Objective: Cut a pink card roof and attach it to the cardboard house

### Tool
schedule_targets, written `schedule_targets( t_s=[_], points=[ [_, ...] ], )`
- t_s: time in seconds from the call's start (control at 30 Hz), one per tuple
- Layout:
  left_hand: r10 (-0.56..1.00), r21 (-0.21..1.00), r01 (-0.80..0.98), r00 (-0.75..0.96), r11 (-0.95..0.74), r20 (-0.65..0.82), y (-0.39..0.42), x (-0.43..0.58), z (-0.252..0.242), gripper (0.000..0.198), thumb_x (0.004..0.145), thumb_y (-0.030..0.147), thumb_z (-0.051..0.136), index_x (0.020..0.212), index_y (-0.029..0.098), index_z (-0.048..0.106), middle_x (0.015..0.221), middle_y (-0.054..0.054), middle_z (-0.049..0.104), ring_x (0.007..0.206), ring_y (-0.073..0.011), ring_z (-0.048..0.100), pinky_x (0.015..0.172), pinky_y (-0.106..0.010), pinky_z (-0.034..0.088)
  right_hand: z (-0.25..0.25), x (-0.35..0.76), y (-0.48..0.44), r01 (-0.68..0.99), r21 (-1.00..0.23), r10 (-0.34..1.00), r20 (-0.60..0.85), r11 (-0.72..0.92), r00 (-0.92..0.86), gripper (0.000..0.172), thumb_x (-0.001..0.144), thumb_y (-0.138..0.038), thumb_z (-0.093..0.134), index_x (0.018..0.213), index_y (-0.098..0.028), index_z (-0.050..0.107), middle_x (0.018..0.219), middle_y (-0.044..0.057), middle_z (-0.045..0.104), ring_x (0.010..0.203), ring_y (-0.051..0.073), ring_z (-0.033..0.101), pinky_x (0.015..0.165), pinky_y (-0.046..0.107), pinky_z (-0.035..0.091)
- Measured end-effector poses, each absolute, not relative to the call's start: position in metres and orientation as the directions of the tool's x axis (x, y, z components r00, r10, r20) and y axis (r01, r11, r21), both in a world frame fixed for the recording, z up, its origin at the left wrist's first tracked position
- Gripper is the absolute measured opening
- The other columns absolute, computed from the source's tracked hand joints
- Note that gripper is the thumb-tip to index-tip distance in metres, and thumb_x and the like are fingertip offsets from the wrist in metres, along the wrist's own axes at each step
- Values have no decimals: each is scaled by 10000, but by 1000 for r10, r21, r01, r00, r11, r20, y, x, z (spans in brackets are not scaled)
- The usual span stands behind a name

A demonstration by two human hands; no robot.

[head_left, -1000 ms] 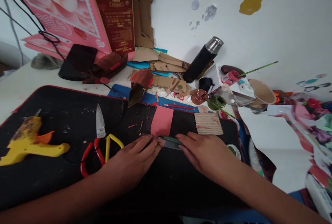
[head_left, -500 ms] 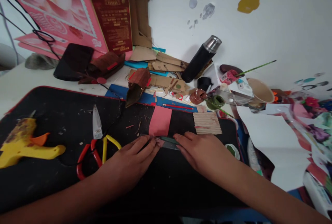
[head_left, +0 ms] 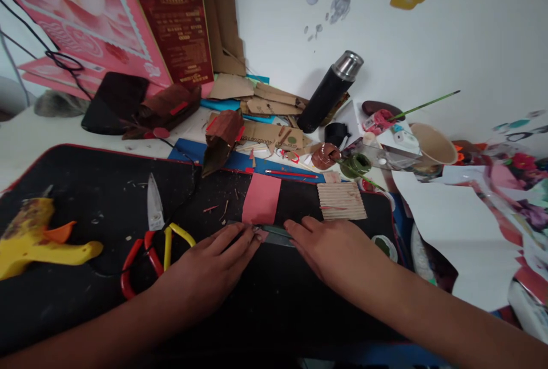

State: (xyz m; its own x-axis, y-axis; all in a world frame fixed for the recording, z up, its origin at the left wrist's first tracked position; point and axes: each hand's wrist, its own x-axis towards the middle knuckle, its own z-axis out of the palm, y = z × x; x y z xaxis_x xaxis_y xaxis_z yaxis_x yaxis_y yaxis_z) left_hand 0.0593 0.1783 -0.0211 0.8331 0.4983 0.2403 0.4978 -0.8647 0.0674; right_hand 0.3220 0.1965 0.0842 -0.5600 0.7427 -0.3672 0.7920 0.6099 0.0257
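Note:
Both hands lie flat on a black mat (head_left: 85, 198). My left hand (head_left: 214, 266) has its fingers stretched out and together, the tips pressing on the near edge of a pink paper rectangle (head_left: 261, 199). My right hand (head_left: 334, 252) also lies flat, fingers extended, with its tips on a thin dark green strip (head_left: 276, 232) that runs between the two hands. The strip's ends are hidden under the fingers. A ribbed cardboard piece (head_left: 341, 201) lies just beyond my right hand.
Red-and-yellow scissors (head_left: 154, 226) and a yellow glue gun (head_left: 38, 240) lie on the mat to the left. Behind are cardboard scraps (head_left: 261, 101), a black flask (head_left: 329, 92), a paper cup (head_left: 433, 145), a pink box (head_left: 85, 21) and white paper sheets (head_left: 462, 226) at right.
The hands stay pressed on the strip and pink paper. The view has shifted slightly, so everything sits a little further left in the frame.

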Motion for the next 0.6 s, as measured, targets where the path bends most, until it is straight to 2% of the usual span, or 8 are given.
schedule_targets(
  t_s=[0.17,0.37,0.6],
  points=[
    [509,54,512,827,-857,236,178,60,-21,613,890,70,498,1497,100,578,1458,-113,671,1312,-322,594,1015,-426,575,86,323,197,792,39,746,-369,609,-555,339,973,-94,628,1298,-175,677,937,63,763,631,194,715,488,336,273],
    [509,54,511,831,-858,224,178,59,-20,640,896,68,501,1535,87,535,1505,-123,641,1340,-328,574,1035,-438,570,80,331,192,790,31,759,-300,613,-578,379,938,-102,643,1309,-169,677,898,51,765,580,162,675,491,319,290],
    [523,69,521,826,-851,209,177,60,-19,629,903,82,515,1531,108,545,1518,-112,634,1338,-311,574,1055,-414,558,78,335,187,797,22,778,-238,603,-582,381,917,-93,644,1285,-166,710,898,53,773,580,181,693,494,320,273]
  ],
)
